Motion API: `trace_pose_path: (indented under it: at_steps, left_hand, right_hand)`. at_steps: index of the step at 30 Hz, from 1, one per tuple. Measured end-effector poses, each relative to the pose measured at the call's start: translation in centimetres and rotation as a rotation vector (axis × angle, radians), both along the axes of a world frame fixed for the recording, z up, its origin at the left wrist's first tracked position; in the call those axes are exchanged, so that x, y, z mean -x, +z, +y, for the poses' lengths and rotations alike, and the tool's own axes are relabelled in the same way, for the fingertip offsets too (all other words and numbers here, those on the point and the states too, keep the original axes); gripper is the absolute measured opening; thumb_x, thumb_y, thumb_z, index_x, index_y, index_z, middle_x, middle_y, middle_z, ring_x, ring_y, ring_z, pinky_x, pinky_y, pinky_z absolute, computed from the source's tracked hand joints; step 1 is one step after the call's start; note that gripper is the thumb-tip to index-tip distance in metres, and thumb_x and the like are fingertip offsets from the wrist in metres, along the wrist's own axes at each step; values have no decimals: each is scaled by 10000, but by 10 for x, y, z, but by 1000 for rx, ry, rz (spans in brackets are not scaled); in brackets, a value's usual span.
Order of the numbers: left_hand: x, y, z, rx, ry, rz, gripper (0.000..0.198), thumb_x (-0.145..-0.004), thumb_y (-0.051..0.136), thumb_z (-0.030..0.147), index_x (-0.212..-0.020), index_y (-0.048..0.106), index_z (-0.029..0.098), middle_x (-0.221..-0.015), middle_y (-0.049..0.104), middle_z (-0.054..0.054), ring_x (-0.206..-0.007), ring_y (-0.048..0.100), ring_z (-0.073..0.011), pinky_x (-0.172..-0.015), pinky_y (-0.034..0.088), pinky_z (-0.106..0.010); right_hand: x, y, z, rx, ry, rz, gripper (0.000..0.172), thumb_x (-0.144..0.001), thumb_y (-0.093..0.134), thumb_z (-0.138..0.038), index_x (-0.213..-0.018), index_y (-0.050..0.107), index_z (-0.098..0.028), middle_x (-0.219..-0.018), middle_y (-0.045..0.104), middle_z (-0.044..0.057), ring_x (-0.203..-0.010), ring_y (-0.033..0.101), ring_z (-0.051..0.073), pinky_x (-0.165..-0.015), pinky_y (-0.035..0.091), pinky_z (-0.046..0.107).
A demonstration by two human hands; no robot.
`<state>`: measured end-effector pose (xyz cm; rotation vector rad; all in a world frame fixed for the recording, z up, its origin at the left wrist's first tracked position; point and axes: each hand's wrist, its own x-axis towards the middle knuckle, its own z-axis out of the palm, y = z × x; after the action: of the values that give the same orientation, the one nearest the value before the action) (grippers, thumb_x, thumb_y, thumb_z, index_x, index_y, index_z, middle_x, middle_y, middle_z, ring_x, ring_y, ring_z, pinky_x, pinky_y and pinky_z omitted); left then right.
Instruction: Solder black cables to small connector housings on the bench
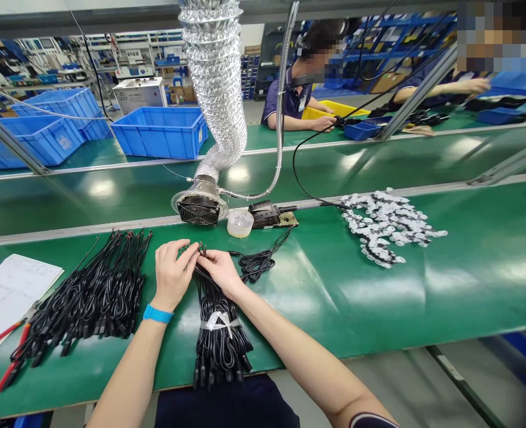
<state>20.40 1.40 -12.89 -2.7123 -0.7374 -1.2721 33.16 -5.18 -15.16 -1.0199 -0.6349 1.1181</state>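
Observation:
A bundle of black cables (220,333), tied with a white band, lies on the green table in front of me, its plugs hanging over the near edge. My left hand (173,273), with a blue wristband, and my right hand (220,270) meet at the bundle's far end. Both pinch the thin wire ends there, fingers closed. A single coiled black cable (258,264) lies just right of my right hand.
A loose heap of black cables (88,297) lies left, with a paper sheet (8,294) and red tool beyond. A fan on a silver duct (200,205), tape roll (240,223), soldering stand (267,215), white parts (385,226). Blue bins and two workers sit behind.

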Motion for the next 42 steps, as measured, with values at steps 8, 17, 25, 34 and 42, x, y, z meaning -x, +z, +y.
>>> trace_pose_path:
  at_steps: [8, 17, 25, 34, 42]
  left_hand:
    - [1, 1, 0, -33, 29, -74, 73, -904, 702, 227, -975, 694, 211, -1015, 721, -73, -971, 634, -232, -867, 449, -400]
    - [4, -2, 4, -54, 1, -77, 167, -909, 682, 180, -1063, 712, 239, -1029, 756, -50, -954, 653, -222, -889, 445, -410]
    - [2, -2, 2, 15, 69, -120, 79, -898, 687, 229, -819, 679, 224, -909, 742, -37, -898, 659, -221, -867, 448, -413]
    - [0, 11, -3, 70, -46, -44, 258, -910, 646, 164, -1140, 695, 269, -1260, 686, -70, -1173, 584, -264, -1001, 430, -467]
    - [3, 14, 4, 314, -125, -71, 165, -952, 609, 230, -1078, 711, 263, -1266, 669, -54, -1193, 563, -240, -1026, 459, -455]
  right_hand:
    - [1, -1, 0, -21, 42, -71, 352, -745, 729, -513, -699, 701, -165, -655, 593, -29, -662, 468, 129, -673, 379, 263]
    - [2, -3, 1, -36, 49, -132, 409, -797, 678, -525, -625, 574, -168, -618, 452, -45, -626, 353, 106, -609, 282, 254]
    - [0, 0, -1, -40, 40, -229, 495, -820, 648, -584, -569, 489, -187, -584, 375, -51, -606, 292, 104, -573, 246, 257]
    - [-1, -3, -2, -81, 64, -360, 473, -875, 590, -555, -580, 507, -194, -593, 386, -37, -624, 330, 124, -593, 279, 265]
    - [-1, 3, -3, -89, 100, -391, 489, -868, 549, -581, -590, 376, -218, -618, 279, -46, -624, 253, 120, -591, 221, 280]
